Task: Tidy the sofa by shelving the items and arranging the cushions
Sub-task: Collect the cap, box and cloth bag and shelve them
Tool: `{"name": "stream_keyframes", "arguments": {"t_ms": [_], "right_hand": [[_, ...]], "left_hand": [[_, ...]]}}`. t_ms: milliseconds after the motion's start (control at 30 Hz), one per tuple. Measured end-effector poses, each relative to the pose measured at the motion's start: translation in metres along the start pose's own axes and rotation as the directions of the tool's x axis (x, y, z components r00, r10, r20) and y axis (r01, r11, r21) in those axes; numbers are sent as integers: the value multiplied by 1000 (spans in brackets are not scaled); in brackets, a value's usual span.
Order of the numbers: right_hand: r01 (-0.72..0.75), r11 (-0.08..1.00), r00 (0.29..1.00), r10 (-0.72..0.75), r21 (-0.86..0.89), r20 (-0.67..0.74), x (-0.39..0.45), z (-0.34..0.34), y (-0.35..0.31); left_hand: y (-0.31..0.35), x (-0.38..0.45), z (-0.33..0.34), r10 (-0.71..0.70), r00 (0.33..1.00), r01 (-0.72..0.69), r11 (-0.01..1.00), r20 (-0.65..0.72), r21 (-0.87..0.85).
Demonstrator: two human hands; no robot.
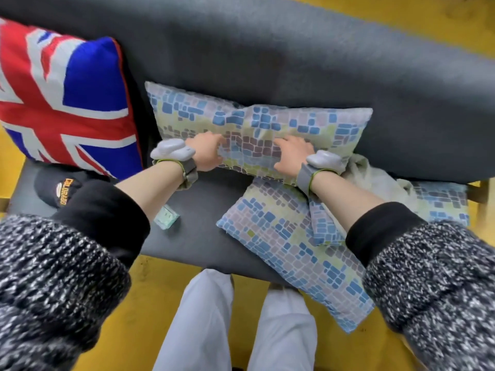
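A blue, green and purple mosaic cushion (257, 121) leans against the grey sofa's backrest (294, 49). My left hand (207, 152) grips its lower left part and my right hand (293, 153) grips its lower right part, fingers on the front face and thumbs at the bottom edge. The fabric bunches between my hands. A second mosaic cushion (292, 253) lies flat on the seat under my right forearm. A third mosaic cushion (442, 199) lies at the seat's right end. A Union Jack cushion (67, 103) stands at the left.
A black cap (57, 190) with yellow lettering lies on the seat below the Union Jack cushion. A small clear green box (166, 216) sits beside my left forearm. A white crumpled cloth (375, 178) lies behind my right wrist. The floor (150, 285) is yellow.
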State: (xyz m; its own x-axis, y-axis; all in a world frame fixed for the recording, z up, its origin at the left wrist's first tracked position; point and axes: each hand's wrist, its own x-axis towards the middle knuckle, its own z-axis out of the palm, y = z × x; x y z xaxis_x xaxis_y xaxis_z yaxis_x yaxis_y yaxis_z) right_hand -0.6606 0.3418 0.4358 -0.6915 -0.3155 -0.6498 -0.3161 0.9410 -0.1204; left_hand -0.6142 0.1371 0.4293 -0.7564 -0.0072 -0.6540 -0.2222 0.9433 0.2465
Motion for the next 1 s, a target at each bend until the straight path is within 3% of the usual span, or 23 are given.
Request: {"name": "stream_keyframes", "arguments": {"t_ms": [167,300,467,667,867,1000], "right_hand": [[-37,999,996,34,36,82,14,24,-5],[-112,988,993,114,110,-10,34,41,-18],[-183,974,958,206,130,-199,56,69,-32],[-193,974,891,224,116,-396,66,100,-34],[-196,972,907,229,128,-354,59,110,-36],[-191,971,922,227,140,-314,51,104,-40]], "left_hand": [[-45,-8,68,-163,972,169,985,169,-19],[-81,-8,136,-379,881,368,925,282,93],[-111,2,201,-530,816,524,847,230,94],[-135,14,229,-611,785,596,790,101,147],[-162,13,233,-573,805,530,812,154,245],[-143,14,222,-581,793,551,813,183,188]]}}
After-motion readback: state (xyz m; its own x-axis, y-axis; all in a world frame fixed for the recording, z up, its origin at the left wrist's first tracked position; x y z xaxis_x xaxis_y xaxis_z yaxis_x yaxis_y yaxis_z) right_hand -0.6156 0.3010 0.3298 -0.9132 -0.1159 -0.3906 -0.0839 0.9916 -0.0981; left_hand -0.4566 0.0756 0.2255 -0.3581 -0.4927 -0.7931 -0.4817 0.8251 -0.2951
